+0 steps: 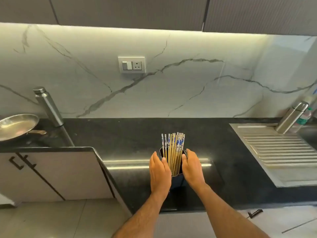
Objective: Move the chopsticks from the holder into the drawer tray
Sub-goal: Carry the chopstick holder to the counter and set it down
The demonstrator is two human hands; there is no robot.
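Several chopsticks [174,148], wooden with white and blue patterned tops, stand upright in a dark metal holder [176,179] on the black countertop. My left hand [159,174] presses flat against the holder's left side, thumb at the rim. On the opposite side my right hand [193,169] clasps the holder, fingertips over its rim. The holder's lower part is mostly hidden between my hands. No drawer tray is in view.
A steel pan [17,125] and a steel bottle [48,107] stand on the counter at the left. A ribbed steel drainboard [281,152] with a steel flask [291,117] lies at the right. Cabinet doors with dark handles [22,162] sit below left.
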